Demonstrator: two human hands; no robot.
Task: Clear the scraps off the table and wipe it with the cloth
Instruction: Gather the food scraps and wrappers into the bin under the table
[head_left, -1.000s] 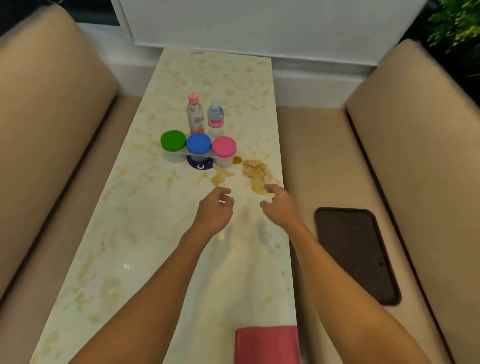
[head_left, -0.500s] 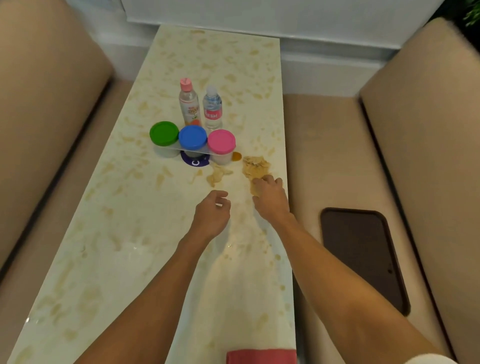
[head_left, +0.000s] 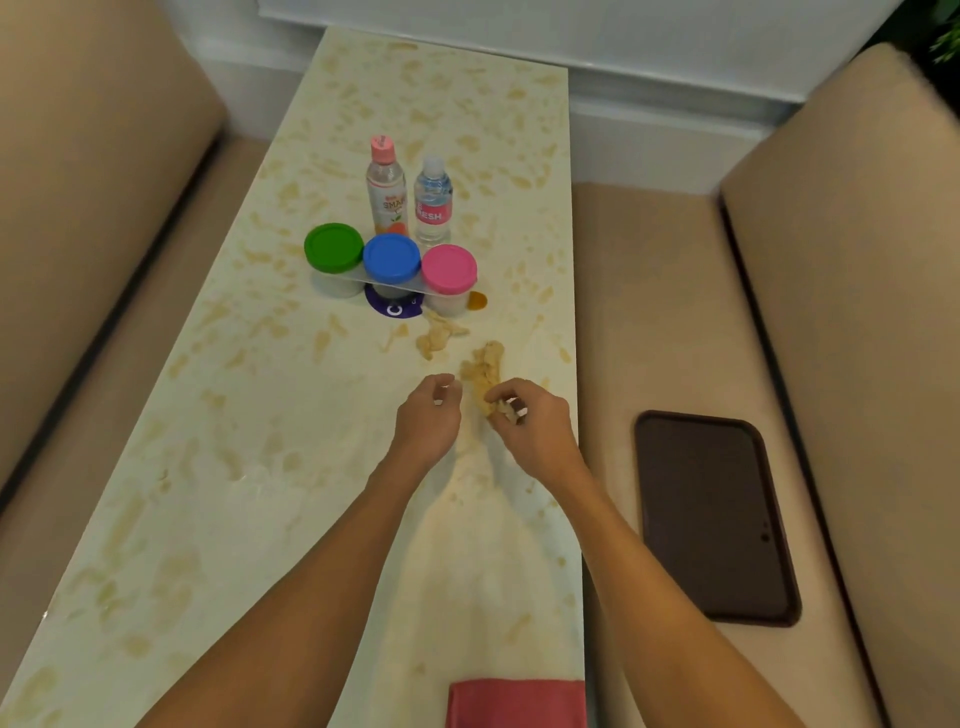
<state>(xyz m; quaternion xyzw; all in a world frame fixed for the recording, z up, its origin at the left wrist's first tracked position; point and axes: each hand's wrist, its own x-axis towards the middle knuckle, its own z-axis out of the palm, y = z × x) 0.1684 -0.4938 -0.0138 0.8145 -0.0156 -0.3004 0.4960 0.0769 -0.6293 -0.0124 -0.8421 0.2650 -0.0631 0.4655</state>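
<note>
Presently the right hand (head_left: 535, 426), grip pinched on the scraps (head_left: 483, 371) near the tabletop (head_left: 218, 467) right edge, is clearing, left hand (head_left: 428, 415) loosely curled and empty; wiping awaits the cloth (head_left: 514, 701) at the near edge.

Right hand (head_left: 535, 423) has drawn back toward the lower frame from the larger scrap pile (head_left: 483, 371), where it lay flat half a second ago. Its fingers are now curled, pinching pale scrap pieces at the pile's near end. The pile appears narrower and dragged nearer. Left hand (head_left: 428, 415) has closed in, now just beside the right.
</note>
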